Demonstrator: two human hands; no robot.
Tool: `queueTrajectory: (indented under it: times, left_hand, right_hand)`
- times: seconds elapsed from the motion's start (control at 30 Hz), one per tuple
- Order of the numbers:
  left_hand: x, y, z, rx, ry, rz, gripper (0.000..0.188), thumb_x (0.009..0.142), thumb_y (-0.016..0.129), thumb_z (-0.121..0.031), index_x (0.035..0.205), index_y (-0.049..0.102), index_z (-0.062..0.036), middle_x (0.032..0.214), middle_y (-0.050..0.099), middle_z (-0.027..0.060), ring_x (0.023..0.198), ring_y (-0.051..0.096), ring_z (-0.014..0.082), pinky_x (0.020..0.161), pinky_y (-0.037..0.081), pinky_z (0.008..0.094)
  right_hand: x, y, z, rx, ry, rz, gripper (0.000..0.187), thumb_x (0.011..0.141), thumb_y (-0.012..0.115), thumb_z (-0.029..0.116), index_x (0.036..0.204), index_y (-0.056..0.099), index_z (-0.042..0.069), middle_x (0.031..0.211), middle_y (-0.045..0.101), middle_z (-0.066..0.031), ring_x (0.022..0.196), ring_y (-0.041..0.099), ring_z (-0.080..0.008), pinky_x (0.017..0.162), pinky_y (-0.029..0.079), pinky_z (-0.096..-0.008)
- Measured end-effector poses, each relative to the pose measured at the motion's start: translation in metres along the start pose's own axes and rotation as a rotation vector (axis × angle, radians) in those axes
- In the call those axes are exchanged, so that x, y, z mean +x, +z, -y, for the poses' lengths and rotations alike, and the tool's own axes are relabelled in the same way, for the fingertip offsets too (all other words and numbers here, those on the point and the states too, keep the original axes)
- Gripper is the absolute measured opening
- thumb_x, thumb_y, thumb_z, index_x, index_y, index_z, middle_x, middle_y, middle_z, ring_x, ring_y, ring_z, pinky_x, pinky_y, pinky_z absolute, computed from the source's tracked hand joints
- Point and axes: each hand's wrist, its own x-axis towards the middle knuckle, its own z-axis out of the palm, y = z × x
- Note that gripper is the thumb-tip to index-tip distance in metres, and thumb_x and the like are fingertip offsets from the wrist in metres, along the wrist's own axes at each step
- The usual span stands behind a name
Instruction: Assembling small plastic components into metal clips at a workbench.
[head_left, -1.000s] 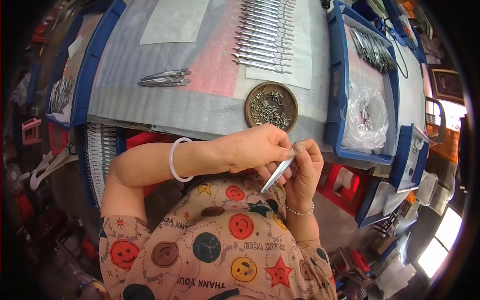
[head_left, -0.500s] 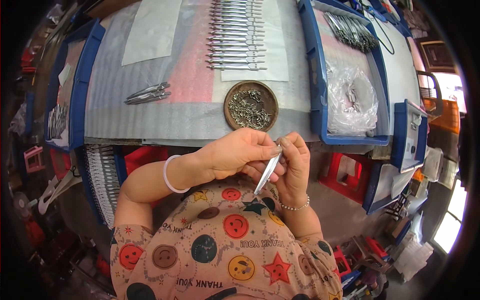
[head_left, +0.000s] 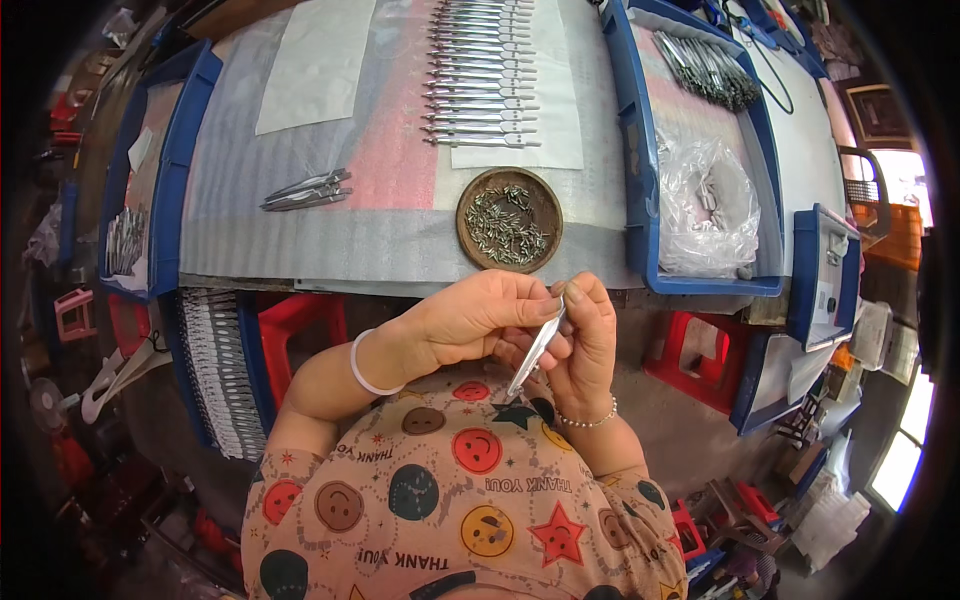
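Just off the near edge of the table, both hands meet around a slim silver metal piece (head_left: 535, 353) that tapers and tilts down toward my shirt. My left hand (head_left: 490, 312) pinches near its upper end with thumb and fingers. My right hand (head_left: 588, 335) is closed round the same piece, thumb and forefinger at its top. The fingers hide that upper end, and any small part between them is too small to make out. Right beyond the hands stands a round brown bowl (head_left: 466, 232) with many small metal pins (head_left: 505, 222).
A row of slim metal pieces (head_left: 485, 90) lies on white paper, with a few dark silver pieces (head_left: 308, 190) farther left. Blue trays (head_left: 640, 180) flank the table; the right one holds a plastic bag (head_left: 705, 215) and bundled metal pieces (head_left: 708, 70). Red stools (head_left: 690, 355) stand below.
The view has shifted slightly, so the table things sit a little lower and farther right. Both hands keep their grip on the silver piece, with hardly any change in their pose.
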Motion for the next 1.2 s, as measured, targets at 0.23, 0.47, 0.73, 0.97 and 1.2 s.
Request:
queueTrajectory:
  times: [0.23,0.47,0.73,0.97,1.2]
  left_hand:
    - [0.001,-0.005,0.002,-0.017,0.018,-0.022,0.022,0.093,0.055,-0.025,0.094,0.052,-0.0029,0.089,0.067,0.0153,0.072,0.068,0.0181,0.060,0.055,0.0241]
    - [0.001,0.003,0.018,-0.283,0.091,-0.020,0.030,0.100,0.038,-0.028,0.107,0.050,-0.0012,0.086,0.065,0.0150,0.067,0.065,0.0210,0.064,0.057,0.0298]
    - [-0.003,0.006,0.027,-0.278,0.101,-0.006,0.030,0.099,0.039,-0.035,0.095,0.048,-0.0066,0.060,0.048,0.0023,0.043,0.034,0.0049,0.040,0.028,0.0185]
    - [-0.010,0.001,0.037,-0.245,0.098,0.123,0.036,0.100,0.036,-0.032,0.098,0.055,-0.0015,0.060,0.050,0.0025,0.042,0.031,0.0036,0.039,0.026,0.0186]
    - [-0.008,0.004,0.042,-0.280,0.046,0.154,0.037,0.101,0.034,-0.031,0.098,0.056,-0.0016,0.061,0.050,0.0022,0.042,0.031,0.0035,0.039,0.026,0.0183]
  right_hand:
    - [0.004,0.007,-0.001,0.017,0.000,-0.003,0.013,0.090,0.056,0.012,0.079,0.050,0.007,0.064,0.052,-0.0002,0.052,0.046,-0.0050,0.047,0.041,-0.0182]
    - [-0.002,0.019,0.012,0.024,0.070,0.109,0.014,0.093,0.050,0.005,0.079,0.047,0.003,0.050,0.040,-0.0023,0.038,0.037,-0.0100,0.033,0.032,-0.0246]
    - [-0.002,0.013,0.034,-0.489,0.043,0.250,0.007,0.088,0.059,0.003,0.082,0.056,0.000,0.071,0.060,-0.0024,0.062,0.057,-0.0060,0.055,0.044,-0.0182]
    - [0.047,-0.027,0.142,-1.138,-0.639,-0.106,0.011,0.085,0.058,0.008,0.089,0.061,-0.002,0.076,0.060,-0.0040,0.073,0.055,-0.0090,0.064,0.044,-0.0240]
    - [0.129,-0.099,0.191,-2.260,-0.642,-0.342,0.017,0.082,0.051,0.018,0.083,0.060,0.004,0.087,0.062,-0.0183,0.080,0.062,-0.0373,0.071,0.049,-0.0464]
